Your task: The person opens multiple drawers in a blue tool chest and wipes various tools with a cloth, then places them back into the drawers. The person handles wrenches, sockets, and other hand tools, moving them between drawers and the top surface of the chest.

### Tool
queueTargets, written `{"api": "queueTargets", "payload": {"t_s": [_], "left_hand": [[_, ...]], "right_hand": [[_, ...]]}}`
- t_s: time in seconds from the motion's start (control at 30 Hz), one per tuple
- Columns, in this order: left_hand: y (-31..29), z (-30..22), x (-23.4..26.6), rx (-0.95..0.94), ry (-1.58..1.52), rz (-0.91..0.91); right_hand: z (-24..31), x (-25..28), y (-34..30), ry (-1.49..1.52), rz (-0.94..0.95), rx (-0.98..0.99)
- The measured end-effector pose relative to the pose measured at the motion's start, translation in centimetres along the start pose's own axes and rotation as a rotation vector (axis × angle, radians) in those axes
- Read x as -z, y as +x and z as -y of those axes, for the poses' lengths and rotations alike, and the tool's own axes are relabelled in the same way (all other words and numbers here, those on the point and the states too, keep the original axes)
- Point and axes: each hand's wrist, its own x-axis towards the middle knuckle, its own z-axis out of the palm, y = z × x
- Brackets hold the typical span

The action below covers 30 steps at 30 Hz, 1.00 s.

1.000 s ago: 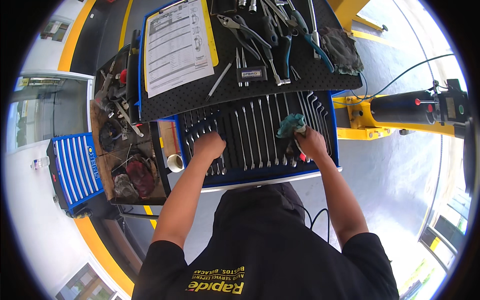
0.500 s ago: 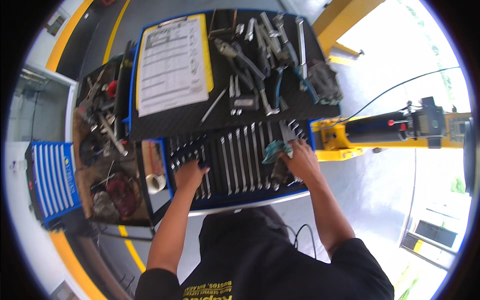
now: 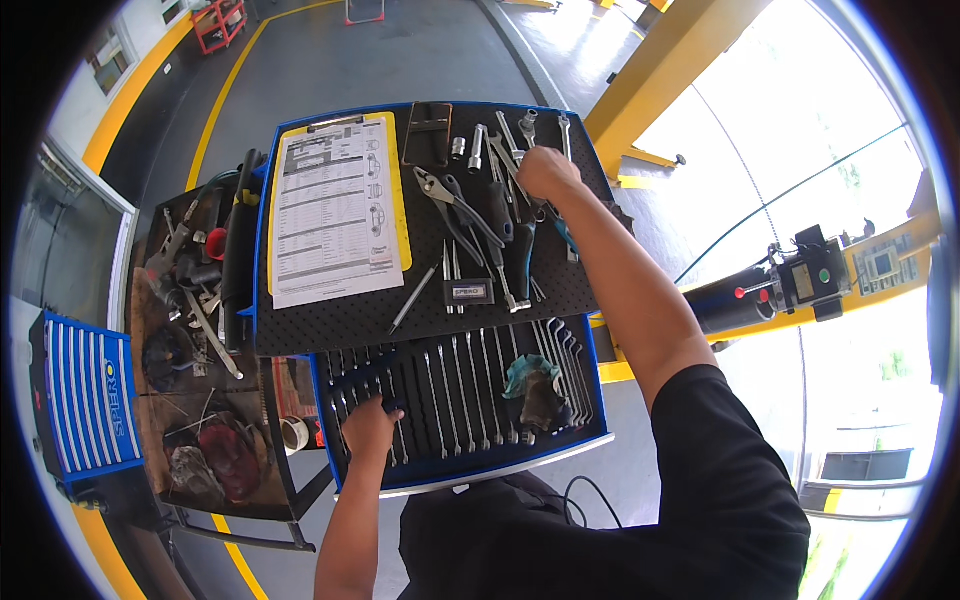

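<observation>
My left hand [image 3: 370,428] is closed at the left side of the open drawer [image 3: 470,478], with something small and dark blue showing at its fingers that I cannot make out. Rows of combination wrenches [image 3: 470,392] lie in that drawer. On their right side rests a crumpled teal and grey rag [image 3: 536,392]. Up on the black-matted tray, my right hand [image 3: 548,176] is closed among the tools, its fingertips and anything in them hidden. A ratchet head [image 3: 528,118] and a wrench [image 3: 565,135] show just beyond it. Slip-joint pliers [image 3: 455,208] lie to its left.
A yellow clipboard with a printed form [image 3: 335,210] lies at the tray's left, with a phone [image 3: 428,135] beside it. A pen [image 3: 413,300] lies nearer me. Left stands a cluttered shelf cart [image 3: 200,390]; at right a yellow lift arm [image 3: 860,275] juts out.
My right hand has left the rag in the drawer and moved up and forward to the tools on the tray. My left hand stays at the drawer's left side. The view has tilted up.
</observation>
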Motion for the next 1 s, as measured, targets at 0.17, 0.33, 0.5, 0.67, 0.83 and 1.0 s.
{"api": "queueTargets", "payload": {"t_s": [0.17,0.33,0.5,0.67,0.83,1.0], "left_hand": [[-0.2,-0.1,-0.1,0.009,0.003,-0.045],[-0.1,-0.2,0.0,0.019,-0.006,-0.049],[-0.4,0.1,0.0,0.021,-0.027,-0.036],[-0.2,1.9,-0.6,-0.022,-0.134,-0.03],[0.2,5.1,-1.3,-0.055,-0.344,-0.026],[0.2,7.8,-1.3,-0.059,-0.826,-0.003]], "right_hand": [[2.0,-0.7,1.1,-0.137,0.083,-0.02],[2.7,-0.7,3.2,-0.177,0.279,-0.154],[0.6,-2.5,4.0,0.188,0.188,-0.159],[-1.9,0.6,3.0,0.611,-0.137,-0.184],[-1.4,4.4,-8.3,1.122,-0.116,0.117],[2.0,-0.8,-28.6,0.698,0.501,0.358]]}}
